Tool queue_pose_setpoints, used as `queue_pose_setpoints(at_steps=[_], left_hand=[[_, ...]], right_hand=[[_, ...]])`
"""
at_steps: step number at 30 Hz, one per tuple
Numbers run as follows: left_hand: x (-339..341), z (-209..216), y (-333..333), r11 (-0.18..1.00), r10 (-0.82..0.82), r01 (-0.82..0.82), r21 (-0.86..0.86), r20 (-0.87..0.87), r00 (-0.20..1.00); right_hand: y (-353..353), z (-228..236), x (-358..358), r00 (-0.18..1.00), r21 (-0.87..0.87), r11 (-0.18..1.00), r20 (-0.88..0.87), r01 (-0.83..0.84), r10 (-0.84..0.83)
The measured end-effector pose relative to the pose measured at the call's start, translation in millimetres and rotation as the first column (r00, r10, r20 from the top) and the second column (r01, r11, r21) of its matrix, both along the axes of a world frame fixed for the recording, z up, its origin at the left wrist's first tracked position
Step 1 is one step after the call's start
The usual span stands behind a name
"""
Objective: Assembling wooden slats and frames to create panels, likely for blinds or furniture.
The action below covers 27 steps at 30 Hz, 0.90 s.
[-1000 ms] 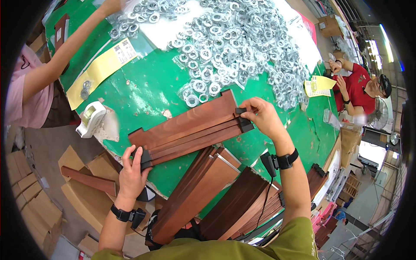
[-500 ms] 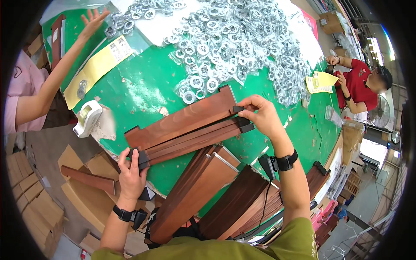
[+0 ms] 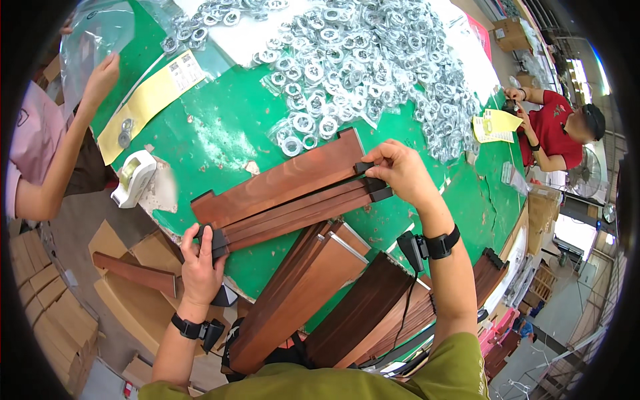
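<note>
Reddish-brown wooden slats (image 3: 293,215) lie slanting across the green table before me, their ends fitted with dark caps. My left hand (image 3: 202,263) is closed around the capped left end of this narrow bundle. At the far right end, my right hand (image 3: 402,172) pinches a small black end cap (image 3: 363,167) between thumb and fingers. Another dark cap (image 3: 380,189) sits just below that hand. Against the bundle's far side rests a wider brown board (image 3: 280,177) with raised corners. Both wrists wear black straps with small devices.
Stacked brown boards (image 3: 300,293) and darker ones (image 3: 360,310) lean at the table's near edge. Bagged metal rings (image 3: 373,60) heap at the back. A white tape dispenser (image 3: 135,179) stands left, near a yellow sheet (image 3: 150,107). Co-workers stand left and right; an open carton (image 3: 133,300) is below.
The co-worker at left has lowered a hand and now holds up a clear plastic bag. My right hand has shifted slightly at the cap; my left keeps its grip.
</note>
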<state>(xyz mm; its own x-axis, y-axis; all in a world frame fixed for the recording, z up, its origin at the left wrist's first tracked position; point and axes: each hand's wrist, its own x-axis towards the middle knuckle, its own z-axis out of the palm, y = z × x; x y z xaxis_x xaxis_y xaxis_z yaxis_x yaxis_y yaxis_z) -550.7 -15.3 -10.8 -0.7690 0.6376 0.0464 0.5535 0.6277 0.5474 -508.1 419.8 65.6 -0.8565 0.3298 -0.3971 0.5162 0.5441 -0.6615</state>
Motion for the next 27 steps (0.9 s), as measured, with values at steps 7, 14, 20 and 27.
queue_pose_setpoints(at_steps=[7, 14, 20, 27], left_hand=[[1.5, -3.1, -3.3, 1.000, 0.013, -0.014, 0.013, 0.039, 0.999], [-3.1, 0.1, 2.1, 1.000, -0.006, 0.006, 0.012, -0.012, 1.000], [0.0, -2.9, -2.9, 1.000, 0.007, -0.008, 0.016, 0.050, 0.999], [-0.1, -3.3, -2.7, 1.000, -0.001, 0.000, 0.018, 0.034, 0.999]], right_hand=[[1.6, 3.5, -5.4, 0.996, 0.040, 0.996, 0.043, -0.085, 0.084], [4.0, 5.5, -7.4, 0.992, 0.063, 0.991, 0.058, -0.117, 0.114], [6.9, 5.1, -9.6, 0.988, 0.060, 0.989, 0.075, -0.138, 0.133], [5.5, 4.6, -6.8, 0.992, 0.085, 0.988, 0.031, -0.127, 0.125]])
